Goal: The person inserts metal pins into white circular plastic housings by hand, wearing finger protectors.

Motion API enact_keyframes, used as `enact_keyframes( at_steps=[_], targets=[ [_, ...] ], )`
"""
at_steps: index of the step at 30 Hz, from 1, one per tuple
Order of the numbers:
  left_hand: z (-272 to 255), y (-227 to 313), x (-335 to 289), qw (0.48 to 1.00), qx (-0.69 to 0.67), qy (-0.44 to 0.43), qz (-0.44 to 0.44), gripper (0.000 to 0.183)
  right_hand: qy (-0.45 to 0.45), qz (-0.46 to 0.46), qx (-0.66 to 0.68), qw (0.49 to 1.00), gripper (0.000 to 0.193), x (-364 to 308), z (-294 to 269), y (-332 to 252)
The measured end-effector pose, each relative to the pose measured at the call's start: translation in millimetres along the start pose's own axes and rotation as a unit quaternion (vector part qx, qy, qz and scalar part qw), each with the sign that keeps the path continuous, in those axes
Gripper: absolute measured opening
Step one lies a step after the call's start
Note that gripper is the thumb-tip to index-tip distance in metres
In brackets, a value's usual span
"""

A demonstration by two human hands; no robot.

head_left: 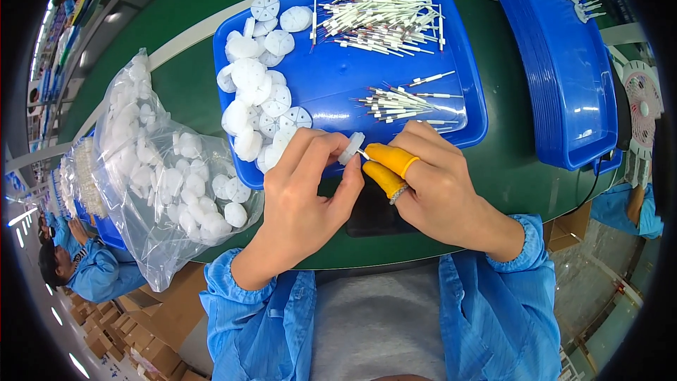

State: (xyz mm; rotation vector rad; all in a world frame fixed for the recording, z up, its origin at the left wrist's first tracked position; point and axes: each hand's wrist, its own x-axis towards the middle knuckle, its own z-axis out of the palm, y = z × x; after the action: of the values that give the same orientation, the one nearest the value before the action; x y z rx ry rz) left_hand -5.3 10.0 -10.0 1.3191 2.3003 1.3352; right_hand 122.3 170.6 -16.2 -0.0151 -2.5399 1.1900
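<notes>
Left hand [300,187]: fingers clamped on translucent disc [350,147]. Right hand [446,187]: fingers pinched on thin stick [363,154]. From remote station, I judge step: insertion; next move needs axial alignment.

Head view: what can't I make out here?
In the head view:
Thin part in the right hand: mostly hidden by yellow finger covers.
Far side of the white piece in the left hand: turned away.
Bottom of the plastic bag: hidden under white discs.
Insides of the lower blue trays: covered by the top tray.
</notes>
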Motion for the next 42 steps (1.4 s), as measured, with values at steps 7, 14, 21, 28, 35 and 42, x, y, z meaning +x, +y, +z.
enact_keyframes(
  at_steps=[7, 14, 21, 28, 35, 42],
  targets=[
    [-1.7, 3.2, -4.6, 0.999, 0.037, 0.004, 0.026, 0.022, 0.109, -0.039, 0.013, 0.993, 0.040, 1.6, 7.6, 0.3],
    [0.5, 9.2, -6.6, 1.000, 0.023, -0.017, -0.005, 0.021, 0.136, -0.027, -0.003, 0.990, 0.037, 1.5, 18.6, -4.1],
    [0.3, -0.2, -4.9, 0.999, 0.007, 0.016, -0.048, 0.021, 0.047, 0.050, -0.213, 0.975, 0.027, 14.4, -38.4, 24.6],
    [-6.7, 2.4, 0.6, 0.997, -0.038, -0.008, -0.074, 0.017, 0.043, 0.096, -0.242, 0.965, 0.031, 12.0, -53.4, 38.4],
    [-4.0, 6.3, 1.7, 0.991, -0.097, -0.010, -0.097, 0.017, 0.005, 0.021, 0.018, 1.000, 0.039, 11.7, -30.0, -7.8],
    [-2.6, 1.5, -0.1, 0.997, -0.059, -0.014, -0.042, 0.021, -0.057, -0.006, -0.010, 0.998, 0.043, 6.4, -23.9, -4.2]
  ],
)
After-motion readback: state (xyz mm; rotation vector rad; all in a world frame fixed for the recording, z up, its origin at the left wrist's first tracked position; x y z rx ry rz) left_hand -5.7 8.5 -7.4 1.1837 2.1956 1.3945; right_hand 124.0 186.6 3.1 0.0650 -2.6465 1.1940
